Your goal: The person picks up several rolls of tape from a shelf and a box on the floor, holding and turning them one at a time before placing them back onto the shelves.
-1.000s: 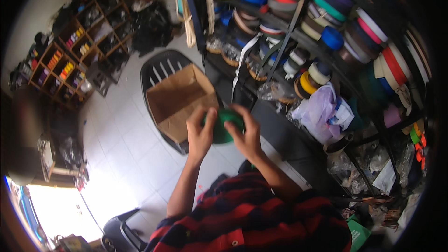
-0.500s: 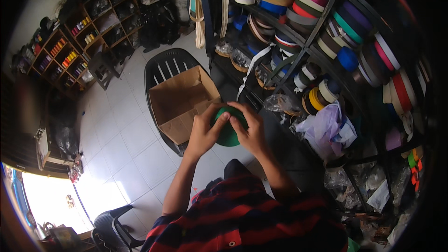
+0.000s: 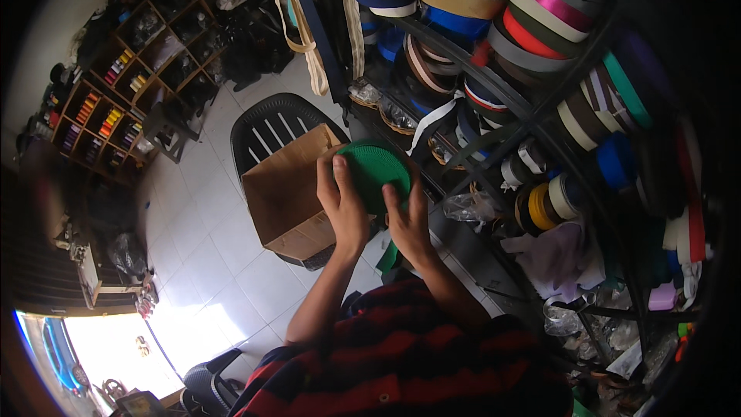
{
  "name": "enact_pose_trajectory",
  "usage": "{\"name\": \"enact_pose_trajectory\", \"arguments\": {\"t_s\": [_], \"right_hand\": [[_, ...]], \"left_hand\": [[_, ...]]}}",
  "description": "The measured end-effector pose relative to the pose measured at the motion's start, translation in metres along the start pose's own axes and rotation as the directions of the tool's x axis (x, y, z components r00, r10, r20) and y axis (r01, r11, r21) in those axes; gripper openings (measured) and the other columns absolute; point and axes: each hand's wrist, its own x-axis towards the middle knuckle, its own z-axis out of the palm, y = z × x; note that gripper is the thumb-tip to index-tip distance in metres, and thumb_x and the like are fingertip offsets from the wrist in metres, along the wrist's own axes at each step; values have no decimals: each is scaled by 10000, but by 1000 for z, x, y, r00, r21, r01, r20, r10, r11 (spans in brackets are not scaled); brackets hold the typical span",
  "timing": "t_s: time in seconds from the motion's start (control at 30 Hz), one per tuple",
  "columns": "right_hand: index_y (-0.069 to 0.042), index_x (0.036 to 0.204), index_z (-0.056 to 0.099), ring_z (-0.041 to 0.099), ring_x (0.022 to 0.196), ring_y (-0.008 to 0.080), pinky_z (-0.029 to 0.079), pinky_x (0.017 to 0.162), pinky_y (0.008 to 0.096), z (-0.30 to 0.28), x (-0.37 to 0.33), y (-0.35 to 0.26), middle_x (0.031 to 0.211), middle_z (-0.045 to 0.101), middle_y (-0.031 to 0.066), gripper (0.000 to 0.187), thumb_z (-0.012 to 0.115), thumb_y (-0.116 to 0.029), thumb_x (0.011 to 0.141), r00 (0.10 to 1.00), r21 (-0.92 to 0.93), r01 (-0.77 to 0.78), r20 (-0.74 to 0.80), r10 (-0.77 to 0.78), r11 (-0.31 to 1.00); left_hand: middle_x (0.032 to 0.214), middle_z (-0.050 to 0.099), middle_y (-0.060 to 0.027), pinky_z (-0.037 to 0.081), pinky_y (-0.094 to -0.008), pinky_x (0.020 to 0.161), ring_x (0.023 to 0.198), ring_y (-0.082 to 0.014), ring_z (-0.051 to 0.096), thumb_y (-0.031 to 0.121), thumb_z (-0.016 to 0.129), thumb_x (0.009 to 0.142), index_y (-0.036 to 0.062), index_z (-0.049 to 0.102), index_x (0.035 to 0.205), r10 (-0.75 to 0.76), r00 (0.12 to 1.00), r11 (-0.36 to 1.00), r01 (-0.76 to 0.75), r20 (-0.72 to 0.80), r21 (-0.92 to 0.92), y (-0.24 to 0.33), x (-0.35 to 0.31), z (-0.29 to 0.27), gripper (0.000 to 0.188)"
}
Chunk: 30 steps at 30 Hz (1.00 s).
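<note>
A coiled roll of green webbing point(image 3: 374, 172) is held up in front of me, its flat spiral face turned upward. My left hand point(image 3: 345, 216) grips its left side, with the thumb over the edge. On the right side, my right hand point(image 3: 409, 224) is wrapped round the rim with its thumb on the face. A green loose end point(image 3: 388, 257) hangs below the roll, between my forearms. Just left of the hands, an open cardboard box point(image 3: 297, 238) rests on a black plastic chair point(image 3: 266, 120); no contents show in it.
A black metal rack point(image 3: 532, 116) with several strap rolls point(image 3: 463, 0) stands close on the right. A white strap point(image 3: 436, 120) hangs off it. Pale bands point(image 3: 312, 69) dangle ahead. A thread shelf point(image 3: 116, 100) and a stool point(image 3: 166, 135) are far left; another black chair point(image 3: 212, 386) is lower left.
The roll has come up and tipped so its face shows more fully. My hands have moved apart to its sides, thumbs no longer together. A loose green end now shows beneath.
</note>
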Motion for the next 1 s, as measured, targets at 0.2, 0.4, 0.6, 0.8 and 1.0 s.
{"name": "enact_pose_trajectory", "arguments": {"t_s": [0.2, 0.4, 0.6, 0.8, 1.0], "right_hand": [[26, 1383, 337, 531, 1176, 317, 415, 971, 379, -33, 62, 18, 1301, 499, 225, 505, 512, -163, 949, 968, -30, 46, 250, -37, 998], [44, 1343, 386, 510, 1167, 302, 376, 998, 384, -14, 103, 18, 1284, 503, 208, 424, 447, -148, 969, 987, 5, -4, -163, 5, 1000], [30, 1387, 311, 427, 1233, 283, 313, 1039, 394, 8, 121, 10, 1377, 391, 204, 474, 413, -214, 994, 942, -11, -27, -335, 22, 1000], [39, 1327, 427, 482, 1219, 293, 370, 1011, 388, -7, 162, -18, 1316, 490, 217, 407, 456, -144, 964, 987, -241, 156, 12, -158, 958], [45, 1371, 355, 446, 1246, 268, 328, 1045, 376, 72, 167, -10, 1367, 447, 183, 453, 411, -207, 999, 910, -243, 164, -337, -242, 956]], "left_hand": [[905, 634, -100, 450, -280, 798, 859, -144, 571, 245, 437, 982, -16, 595, 1050, -81, 866, 994, 106, 494, -21, -3, 75, 7, 312], [919, 627, -86, 442, -267, 806, 861, -129, 558, 229, 434, 1002, -19, 587, 1075, 14, 978, 998, 0, 208, -67, -12, 86, 51, 301], [1037, 577, -101, 385, -289, 911, 993, -157, 508, 267, 394, 1001, -7, 522, 1153, -85, 933, 967, 162, 350, -198, -15, 100, 62, 338], [977, 638, -115, 462, -279, 797, 884, -158, 579, 193, 583, 915, -5, 519, 1160, 109, 656, 987, 18, 747, -160, 10, 181, 37, 322], [1110, 565, -162, 415, -321, 908, 1020, -214, 538, 219, 499, 977, -7, 442, 1248, 65, 936, 954, 44, 347, -296, 3, 178, 42, 357]]}}
